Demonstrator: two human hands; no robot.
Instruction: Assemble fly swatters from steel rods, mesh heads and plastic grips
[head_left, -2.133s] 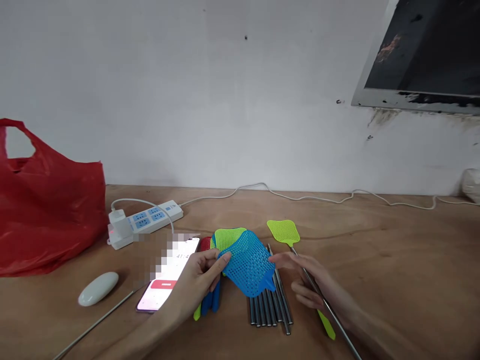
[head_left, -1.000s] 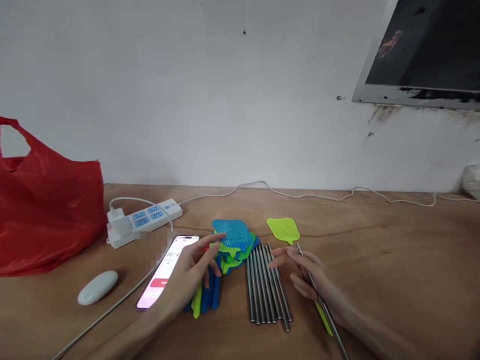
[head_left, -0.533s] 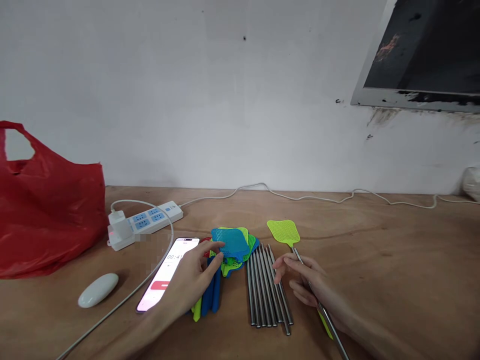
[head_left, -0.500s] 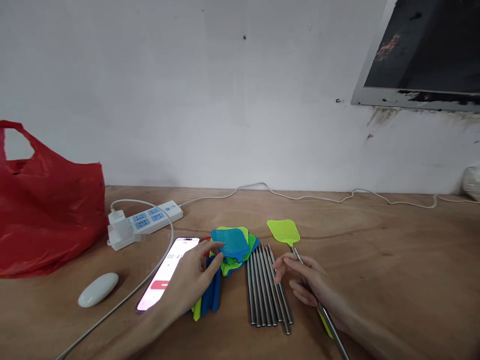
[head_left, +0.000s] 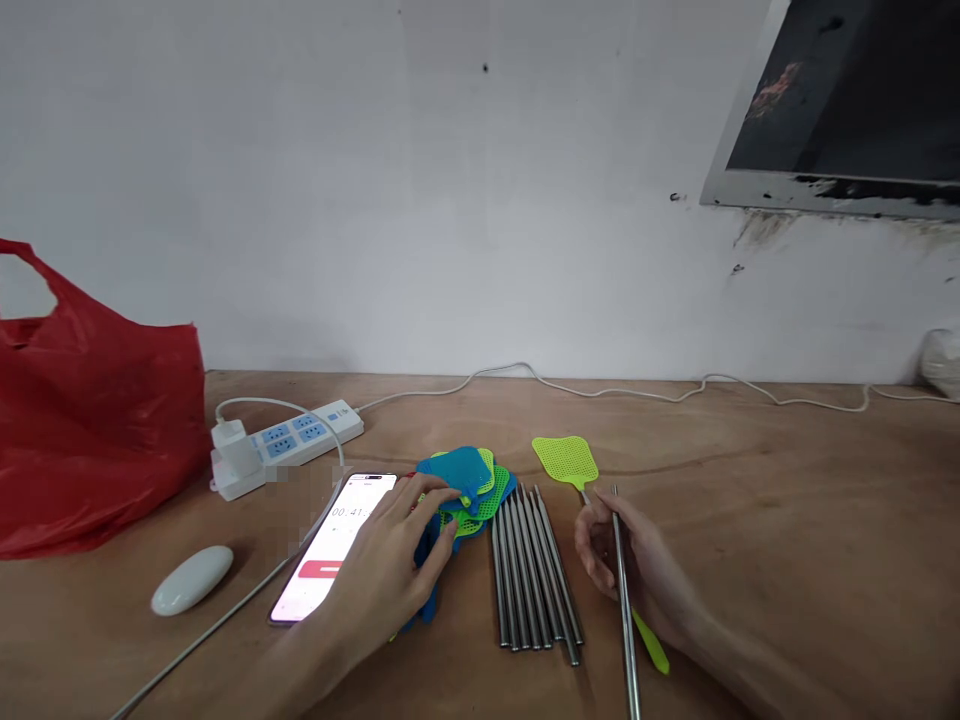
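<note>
My left hand [head_left: 394, 545] reaches over a pile of plastic fly swatter heads, fingers apart, its fingertips by the neck of the top blue head [head_left: 463, 468]. Blue handles show partly under its palm. My right hand [head_left: 637, 560] is closed on a slim metal rod [head_left: 627, 620], which slants down toward the front edge of the picture. Behind that hand lies a yellow-green fly swatter [head_left: 566, 460], its shaft mostly covered and its handle end showing below the wrist. Between my hands several metal rods [head_left: 529, 570] lie side by side.
A lit phone [head_left: 322, 570] with a running timer lies under my left forearm. Left of it are a white computer mouse [head_left: 193, 580], a power strip [head_left: 300, 440] with a white cable, and a red plastic bag [head_left: 97, 430]. A wall stands behind the table.
My left hand has moved slightly right over the pile, and the top blue head now looks tilted. My right fingers have closed in, and the rod has swung more upright.
</note>
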